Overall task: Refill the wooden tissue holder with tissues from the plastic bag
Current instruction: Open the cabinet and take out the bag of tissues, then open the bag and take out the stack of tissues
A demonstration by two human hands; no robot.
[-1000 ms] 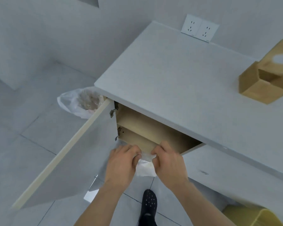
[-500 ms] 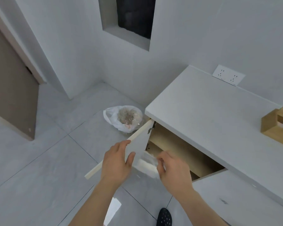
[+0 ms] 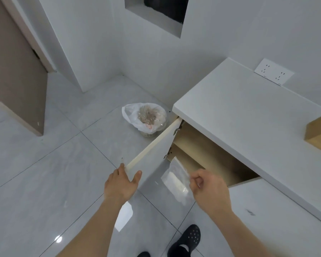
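A clear plastic bag (image 3: 175, 179) with a white stack of tissues inside hangs in front of the open cabinet. My right hand (image 3: 208, 190) pinches its upper edge. My left hand (image 3: 121, 183) grips the free end of the open cabinet door (image 3: 154, 154), thumb on the inner face. The wooden tissue holder (image 3: 319, 134) stands on the white countertop (image 3: 248, 115) at the far right, partly cut off by the frame edge.
A small bin lined with a white bag (image 3: 145, 117) sits on the tiled floor just left of the cabinet. A double wall socket (image 3: 273, 74) is above the counter. A brown door (image 3: 13, 71) stands at left. My black shoes (image 3: 185, 242) are below.
The bag has come out of the cabinet in my right hand. My left hand let go of it and took hold of the door edge. The view has swung left and up.
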